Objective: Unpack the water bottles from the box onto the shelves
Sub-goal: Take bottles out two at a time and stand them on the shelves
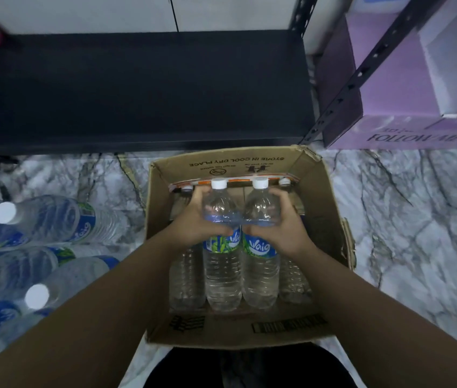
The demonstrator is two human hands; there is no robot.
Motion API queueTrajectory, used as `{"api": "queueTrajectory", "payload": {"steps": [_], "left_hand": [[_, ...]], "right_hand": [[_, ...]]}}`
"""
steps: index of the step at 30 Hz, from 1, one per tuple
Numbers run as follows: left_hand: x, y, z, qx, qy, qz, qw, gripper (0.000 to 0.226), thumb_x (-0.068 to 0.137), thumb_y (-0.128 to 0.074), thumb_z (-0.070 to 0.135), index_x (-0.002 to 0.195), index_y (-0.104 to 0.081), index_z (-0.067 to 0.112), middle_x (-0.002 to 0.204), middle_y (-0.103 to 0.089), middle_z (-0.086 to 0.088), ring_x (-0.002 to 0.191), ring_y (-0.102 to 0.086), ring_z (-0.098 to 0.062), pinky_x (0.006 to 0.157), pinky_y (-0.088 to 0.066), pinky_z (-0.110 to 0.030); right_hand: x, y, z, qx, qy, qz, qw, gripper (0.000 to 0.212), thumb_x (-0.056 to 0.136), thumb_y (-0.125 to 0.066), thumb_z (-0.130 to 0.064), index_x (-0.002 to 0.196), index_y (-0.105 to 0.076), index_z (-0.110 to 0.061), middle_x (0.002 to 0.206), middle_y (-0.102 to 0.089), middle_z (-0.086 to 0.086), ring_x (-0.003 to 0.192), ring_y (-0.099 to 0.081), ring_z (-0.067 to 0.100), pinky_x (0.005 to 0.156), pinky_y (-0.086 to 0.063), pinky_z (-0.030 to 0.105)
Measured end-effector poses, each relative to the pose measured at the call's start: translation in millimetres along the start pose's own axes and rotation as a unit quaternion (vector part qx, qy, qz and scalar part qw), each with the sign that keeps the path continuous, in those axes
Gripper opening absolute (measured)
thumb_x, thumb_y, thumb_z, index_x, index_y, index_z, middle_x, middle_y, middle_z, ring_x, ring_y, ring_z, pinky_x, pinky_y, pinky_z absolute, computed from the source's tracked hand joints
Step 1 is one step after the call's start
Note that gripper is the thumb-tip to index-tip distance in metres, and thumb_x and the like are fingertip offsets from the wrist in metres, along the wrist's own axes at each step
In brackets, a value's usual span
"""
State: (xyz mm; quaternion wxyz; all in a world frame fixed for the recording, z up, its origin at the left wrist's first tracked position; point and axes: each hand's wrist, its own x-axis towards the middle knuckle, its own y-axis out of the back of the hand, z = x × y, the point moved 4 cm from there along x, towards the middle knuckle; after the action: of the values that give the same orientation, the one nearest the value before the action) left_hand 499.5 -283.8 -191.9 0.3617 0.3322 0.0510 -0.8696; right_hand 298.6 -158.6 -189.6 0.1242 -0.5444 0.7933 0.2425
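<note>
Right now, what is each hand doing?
Left hand: grips the left bottle over the box.
Right hand: grips the right bottle beside it.

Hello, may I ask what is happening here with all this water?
A person is unpacking water bottles from a cardboard box on the marble floor. The left hand grips one bottle and the right hand grips another bottle, both held over the box. Two more bottles remain inside. The black shelf ahead has no bottles on it yet. Other bottles lie on the floor at the left.
</note>
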Motion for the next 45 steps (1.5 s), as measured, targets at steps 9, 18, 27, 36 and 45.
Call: {"api": "queueTrajectory", "payload": {"steps": [9,18,27,36,45], "left_hand": [[-41,-20,2,-0.075,-0.028,0.006,0.997,0.08,0.066,-0.096,-0.003,0.134,-0.056,0.014,0.123,-0.075,-0.005,0.112,-0.075,-0.02,0.088,-0.063,-0.032],[-81,-17,7,-0.068,-0.049,0.084,0.993,0.091,0.059,-0.098,-0.009,0.137,-0.056,0.012,0.119,-0.077,-0.006,0.108,-0.076,-0.023,0.088,-0.064,-0.041],[-185,34,163,-0.063,-0.159,0.17,0.97,0.083,0.052,-0.103,0.001,0.124,-0.066,0.019,0.106,-0.081,0.0,0.096,-0.079,-0.017,0.082,-0.064,-0.034],[-290,103,372,-0.03,-0.339,0.244,0.908,0.087,0.052,-0.105,0.008,0.124,-0.06,0.024,0.113,-0.077,0.005,0.101,-0.077,-0.012,0.084,-0.063,-0.033],[-356,142,524,-0.056,-0.459,0.279,0.842,0.08,0.053,-0.103,0.01,0.123,-0.065,0.021,0.11,-0.08,0.003,0.099,-0.079,-0.017,0.09,-0.064,-0.045]], "right_hand": [[-25,8,-5,0.07,-0.064,-0.043,0.995,0.071,0.068,-0.098,-0.007,0.125,-0.059,-0.024,0.119,-0.077,0.002,0.105,-0.077,0.02,0.091,-0.064,0.045],[-61,12,-39,0.098,-0.045,0.003,0.994,0.071,0.065,-0.096,0.004,0.126,-0.063,-0.014,0.109,-0.08,0.008,0.098,-0.079,0.029,0.085,-0.065,0.047],[-126,54,-217,0.092,0.067,0.005,0.993,0.063,0.064,-0.094,0.011,0.117,-0.069,-0.012,0.1,-0.082,0.006,0.088,-0.08,0.024,0.074,-0.064,0.036],[-177,103,-438,0.085,0.276,0.027,0.957,0.061,0.066,-0.094,0.008,0.118,-0.068,-0.011,0.097,-0.082,0.001,0.087,-0.08,0.015,0.071,-0.06,0.026],[-216,145,-597,0.092,0.423,0.091,0.897,0.058,0.068,-0.098,-0.014,0.117,-0.067,-0.021,0.091,-0.079,-0.016,0.083,-0.076,0.001,0.071,-0.057,0.019]]}}
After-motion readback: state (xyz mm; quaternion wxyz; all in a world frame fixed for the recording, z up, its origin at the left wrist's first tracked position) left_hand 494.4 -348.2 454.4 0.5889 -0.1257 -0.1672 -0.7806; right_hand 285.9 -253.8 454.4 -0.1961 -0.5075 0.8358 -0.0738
